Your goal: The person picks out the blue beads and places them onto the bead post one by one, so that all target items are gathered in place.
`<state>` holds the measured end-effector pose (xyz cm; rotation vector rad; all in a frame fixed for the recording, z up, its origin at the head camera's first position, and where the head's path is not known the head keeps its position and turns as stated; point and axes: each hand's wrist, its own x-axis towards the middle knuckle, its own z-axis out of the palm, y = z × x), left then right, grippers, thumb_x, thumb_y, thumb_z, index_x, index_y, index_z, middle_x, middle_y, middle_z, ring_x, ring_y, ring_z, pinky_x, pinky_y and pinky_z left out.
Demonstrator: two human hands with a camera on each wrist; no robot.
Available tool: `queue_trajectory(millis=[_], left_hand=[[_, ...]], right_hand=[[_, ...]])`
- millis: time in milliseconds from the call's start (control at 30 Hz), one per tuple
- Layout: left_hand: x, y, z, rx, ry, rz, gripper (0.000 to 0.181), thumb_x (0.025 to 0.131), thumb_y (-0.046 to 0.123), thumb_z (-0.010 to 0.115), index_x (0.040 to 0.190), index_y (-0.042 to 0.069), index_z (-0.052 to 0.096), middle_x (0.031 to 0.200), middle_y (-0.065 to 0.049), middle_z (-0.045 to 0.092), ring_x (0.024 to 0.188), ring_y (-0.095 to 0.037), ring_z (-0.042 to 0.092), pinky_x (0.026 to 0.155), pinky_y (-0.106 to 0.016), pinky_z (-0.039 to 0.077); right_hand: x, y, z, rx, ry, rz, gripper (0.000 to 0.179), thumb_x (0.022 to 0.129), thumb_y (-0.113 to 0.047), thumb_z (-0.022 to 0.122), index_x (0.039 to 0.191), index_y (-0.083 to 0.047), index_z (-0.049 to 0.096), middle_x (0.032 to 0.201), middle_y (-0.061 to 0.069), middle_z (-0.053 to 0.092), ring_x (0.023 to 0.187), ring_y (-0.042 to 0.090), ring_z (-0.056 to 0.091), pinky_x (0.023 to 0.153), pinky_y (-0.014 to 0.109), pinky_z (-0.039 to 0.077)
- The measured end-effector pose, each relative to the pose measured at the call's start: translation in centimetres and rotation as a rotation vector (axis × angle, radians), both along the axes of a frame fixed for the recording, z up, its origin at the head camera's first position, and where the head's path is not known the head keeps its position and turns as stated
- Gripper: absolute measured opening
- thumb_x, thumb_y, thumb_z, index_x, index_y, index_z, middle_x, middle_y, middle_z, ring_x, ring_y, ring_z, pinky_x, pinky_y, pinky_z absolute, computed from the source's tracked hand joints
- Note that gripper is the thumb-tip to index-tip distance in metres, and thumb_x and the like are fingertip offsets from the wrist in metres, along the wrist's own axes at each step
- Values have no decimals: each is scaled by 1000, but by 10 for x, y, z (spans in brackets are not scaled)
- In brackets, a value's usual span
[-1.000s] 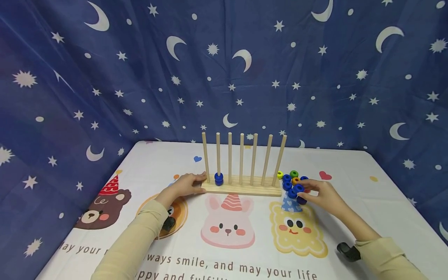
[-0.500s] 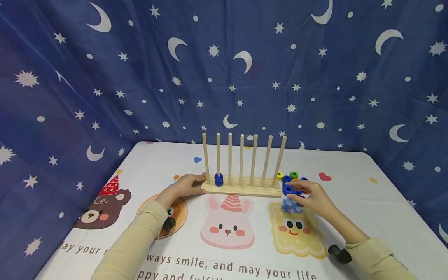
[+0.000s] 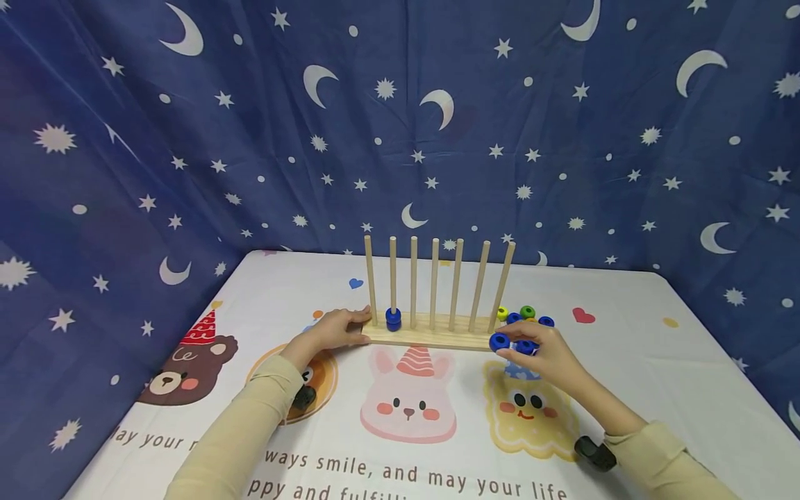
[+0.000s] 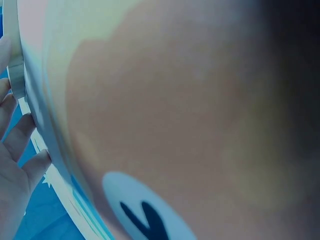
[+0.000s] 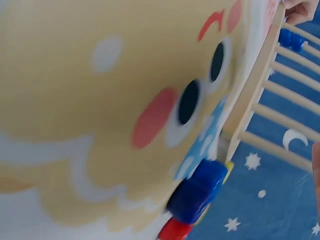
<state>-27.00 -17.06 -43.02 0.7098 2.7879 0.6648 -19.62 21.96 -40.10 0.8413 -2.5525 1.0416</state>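
A wooden peg stand [image 3: 444, 337] with several upright rods stands mid-table. My left hand [image 3: 337, 330] holds its left end, thumb at the front and fingers toward the back; the left wrist view shows these fingers [image 4: 20, 137] against the wood. Two stacked blue beads [image 3: 393, 319] sit low on the second rod from the left. At the stand's right end, my right hand [image 3: 542, 353] pinches a blue bead [image 3: 499, 342] between thumb and fingers, just in front of the base. In the right wrist view, only a sliver of that hand shows at the right edge.
Loose beads lie right of the stand, partly behind my right hand: several blue ones [image 3: 526, 346], a green one [image 3: 528, 312], a yellow one [image 3: 503, 313]. A red bead [image 5: 175, 229] shows in the right wrist view. A starry blue curtain [image 3: 462, 139] hangs behind the table.
My right hand has moved left from the bead pile with the pinched blue bead, to the stand's right end. My left hand and the stand have stayed in place.
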Motion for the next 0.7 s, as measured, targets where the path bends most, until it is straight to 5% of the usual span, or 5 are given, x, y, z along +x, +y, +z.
queue_trajectory(millis=[367,700], left_hand=[[-1,0,-1,-15,24,-7,59,85,30,70,133,3,51,143,-14,43,131,-38,42,109,-49,35],[-2,0,-4,-6,11,7,60,84,32,70,134,5,52,143,-12,43,132,-37,41,111,-49,33]], right_hand=[[3,-21,4,-30,109,96,32,72,-4,79,102,-5,70,95,5,72,85,8,65,76,25,56],[5,-36,7,-8,98,134,33,73,-8,79,104,-6,70,95,3,73,85,14,67,79,32,57]])
